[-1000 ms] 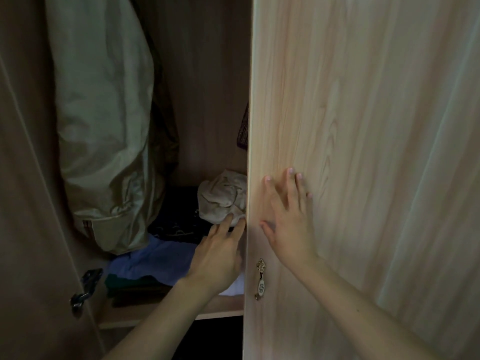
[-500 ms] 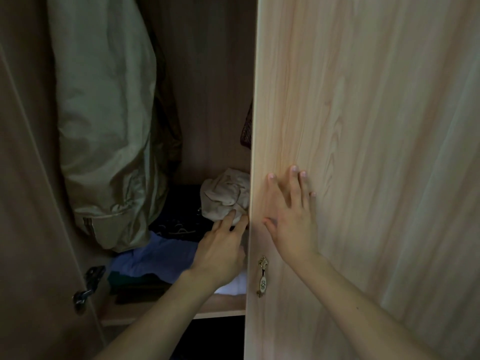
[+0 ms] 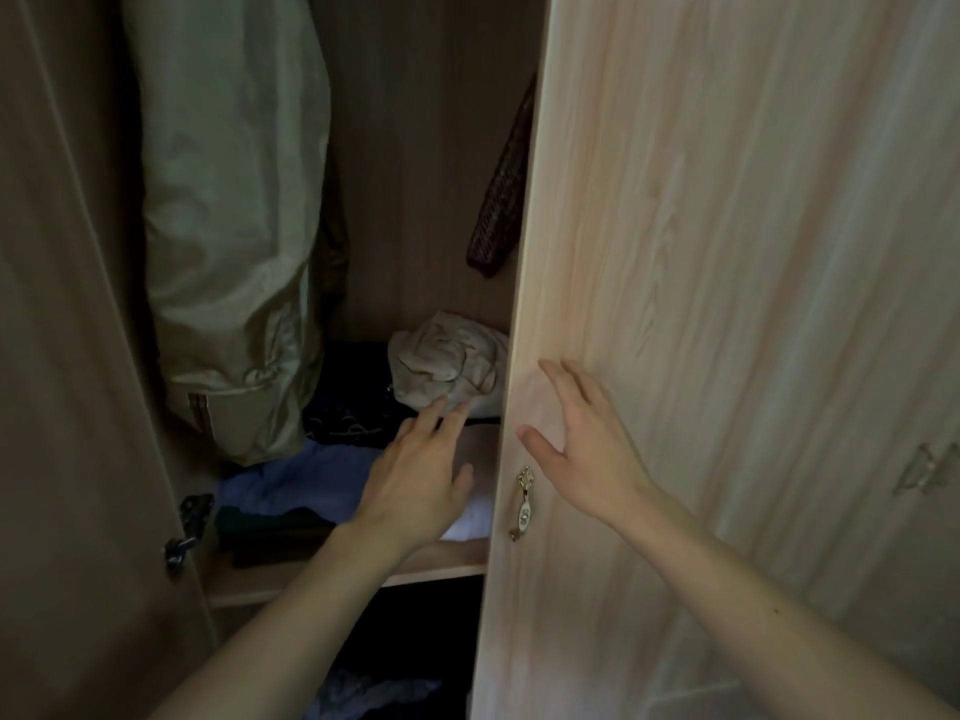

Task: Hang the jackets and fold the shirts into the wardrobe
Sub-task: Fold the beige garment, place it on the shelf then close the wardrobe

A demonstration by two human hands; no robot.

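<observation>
Left hand [image 3: 415,485], fingers straight and holding nothing, reaches over the shelf [image 3: 337,582] to the crumpled beige shirt [image 3: 447,366] at its back right corner, right hand [image 3: 587,454] flat on the door [image 3: 727,304]; judgement: lift the shirt out to fold, door steadied.

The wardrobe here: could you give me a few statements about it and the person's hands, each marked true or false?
1. The right hand lies flat on the wardrobe door. True.
2. The left hand grips the door handle. False: it reaches over the shelf towards the beige bundle.
3. A pale green jacket hangs inside. True.
4. The shelf holds only shoes. False: clothes lie there, among them a blue garment.
</observation>
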